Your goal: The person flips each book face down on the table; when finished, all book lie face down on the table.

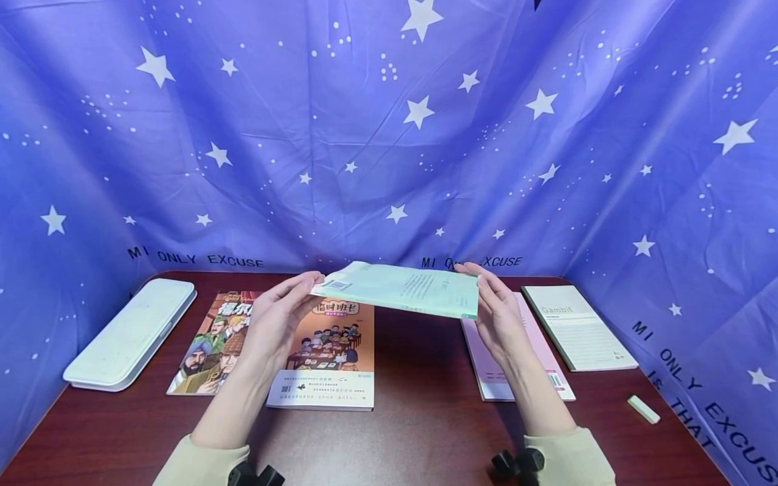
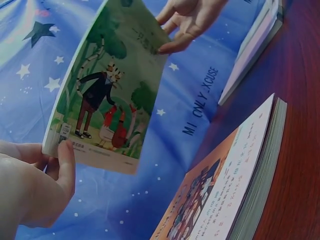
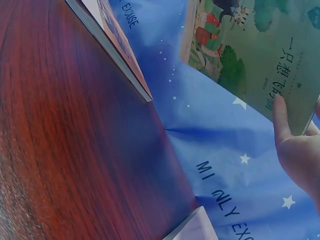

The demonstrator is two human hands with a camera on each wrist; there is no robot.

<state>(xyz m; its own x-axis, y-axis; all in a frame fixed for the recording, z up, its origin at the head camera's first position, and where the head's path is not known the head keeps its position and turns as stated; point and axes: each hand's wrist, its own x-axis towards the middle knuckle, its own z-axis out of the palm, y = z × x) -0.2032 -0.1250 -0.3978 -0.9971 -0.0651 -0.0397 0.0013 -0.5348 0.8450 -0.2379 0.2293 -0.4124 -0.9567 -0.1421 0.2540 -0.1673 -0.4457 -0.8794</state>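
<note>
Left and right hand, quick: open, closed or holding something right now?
Left hand: holding one end of the green book.
Right hand: holding the same book's opposite end.

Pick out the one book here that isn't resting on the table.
The green book, held up between the left hand and right hand. The orange book, pink book, comic-style book and "Gambit" book all lie on the table.
</note>
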